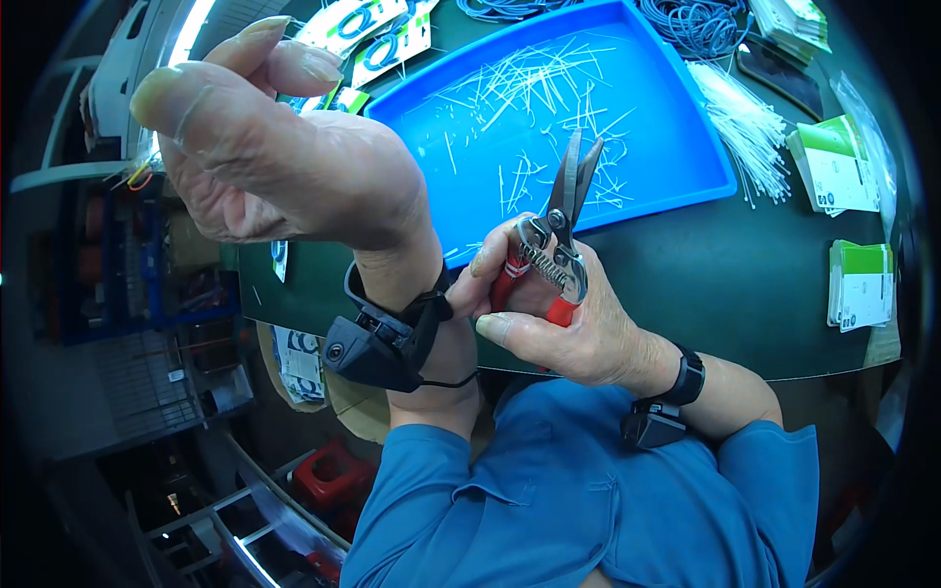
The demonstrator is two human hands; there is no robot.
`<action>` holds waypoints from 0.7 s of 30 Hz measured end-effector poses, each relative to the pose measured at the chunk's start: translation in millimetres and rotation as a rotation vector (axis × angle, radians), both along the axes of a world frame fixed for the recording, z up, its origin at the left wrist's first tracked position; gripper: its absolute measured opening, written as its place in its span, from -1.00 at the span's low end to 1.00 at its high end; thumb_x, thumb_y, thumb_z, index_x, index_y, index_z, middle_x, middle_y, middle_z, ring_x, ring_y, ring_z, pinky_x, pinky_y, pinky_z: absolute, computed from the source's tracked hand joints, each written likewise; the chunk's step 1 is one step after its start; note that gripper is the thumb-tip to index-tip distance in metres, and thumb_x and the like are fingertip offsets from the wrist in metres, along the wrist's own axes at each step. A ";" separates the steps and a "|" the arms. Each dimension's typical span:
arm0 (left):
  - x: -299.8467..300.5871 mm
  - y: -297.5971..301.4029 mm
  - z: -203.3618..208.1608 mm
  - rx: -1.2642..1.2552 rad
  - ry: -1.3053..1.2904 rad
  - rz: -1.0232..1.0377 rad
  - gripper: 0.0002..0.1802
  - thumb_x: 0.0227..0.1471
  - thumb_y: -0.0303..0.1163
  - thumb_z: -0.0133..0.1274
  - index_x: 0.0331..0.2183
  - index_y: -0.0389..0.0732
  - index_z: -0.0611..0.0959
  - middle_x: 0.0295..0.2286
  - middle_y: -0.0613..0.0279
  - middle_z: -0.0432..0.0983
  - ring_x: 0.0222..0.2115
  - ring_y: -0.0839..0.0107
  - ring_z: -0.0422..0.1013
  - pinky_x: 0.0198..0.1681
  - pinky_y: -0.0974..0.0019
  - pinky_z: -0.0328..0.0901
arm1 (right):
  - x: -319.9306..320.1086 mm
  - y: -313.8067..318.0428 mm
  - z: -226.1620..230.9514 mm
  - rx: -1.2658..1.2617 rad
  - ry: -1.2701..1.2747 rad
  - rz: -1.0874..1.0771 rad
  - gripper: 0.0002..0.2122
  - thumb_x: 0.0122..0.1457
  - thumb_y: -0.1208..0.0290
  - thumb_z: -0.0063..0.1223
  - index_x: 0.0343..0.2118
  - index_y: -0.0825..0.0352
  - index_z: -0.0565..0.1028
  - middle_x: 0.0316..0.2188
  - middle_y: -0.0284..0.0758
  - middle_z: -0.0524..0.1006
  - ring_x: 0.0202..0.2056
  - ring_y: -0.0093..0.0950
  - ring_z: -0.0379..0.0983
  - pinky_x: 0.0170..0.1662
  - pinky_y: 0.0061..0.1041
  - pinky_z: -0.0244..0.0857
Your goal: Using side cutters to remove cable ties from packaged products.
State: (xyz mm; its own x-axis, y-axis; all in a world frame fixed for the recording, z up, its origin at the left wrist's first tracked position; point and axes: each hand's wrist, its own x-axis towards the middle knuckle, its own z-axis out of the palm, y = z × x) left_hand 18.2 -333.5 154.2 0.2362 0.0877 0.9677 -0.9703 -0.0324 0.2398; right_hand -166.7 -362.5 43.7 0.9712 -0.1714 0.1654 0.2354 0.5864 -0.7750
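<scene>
My right hand [569, 328] grips a pair of red-handled snips [554, 245] near my chest, the dark blades pointing up over the blue tray [686, 127]. My left hand [274, 157] is raised high and close to the camera, palm side toward me, fingers loosely curled with nothing visible in it. Black sensor units are strapped on both wrists. The tray holds several cut white cable-tie ends [520, 88].
A bundle of white cable ties [750, 127] lies right of the tray. Green-and-white packets [843, 167] sit at the right edge of the dark green table [745, 284]. Coiled blue cables [696, 20] lie at the back. Shelving and a red stool [328, 470] are lower left.
</scene>
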 end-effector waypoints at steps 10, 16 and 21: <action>-10.5 -4.3 -4.7 -0.053 0.093 0.025 -0.25 0.39 0.16 -0.14 -0.54 -0.31 0.64 -0.73 0.27 0.43 -0.66 0.50 0.38 -0.35 0.47 0.34 | 0.1 3.5 3.0 0.028 0.007 0.004 -0.70 0.14 0.53 0.19 -0.07 0.41 0.43 -0.21 -0.21 0.65 -0.12 -0.51 0.61 0.08 -0.38 0.50; 7.0 1.5 -8.9 -0.026 0.072 -0.018 -0.27 0.38 0.16 -0.11 -0.53 -0.31 0.64 -0.73 0.28 0.43 -0.66 0.51 0.37 -0.35 0.44 0.35 | -0.9 -1.1 0.8 -0.003 0.000 -0.011 -0.69 0.14 0.54 0.19 -0.06 0.42 0.43 -0.21 -0.21 0.65 -0.12 -0.50 0.61 0.07 -0.37 0.50; 6.8 5.4 -4.3 0.001 0.034 0.023 -0.27 0.37 0.17 -0.09 -0.54 -0.30 0.64 -0.73 0.30 0.44 -0.67 0.52 0.37 -0.37 0.47 0.34 | -0.3 1.4 1.9 0.034 -0.007 -0.016 -0.69 0.14 0.53 0.19 -0.06 0.42 0.43 -0.22 -0.20 0.65 -0.13 -0.50 0.61 0.07 -0.37 0.50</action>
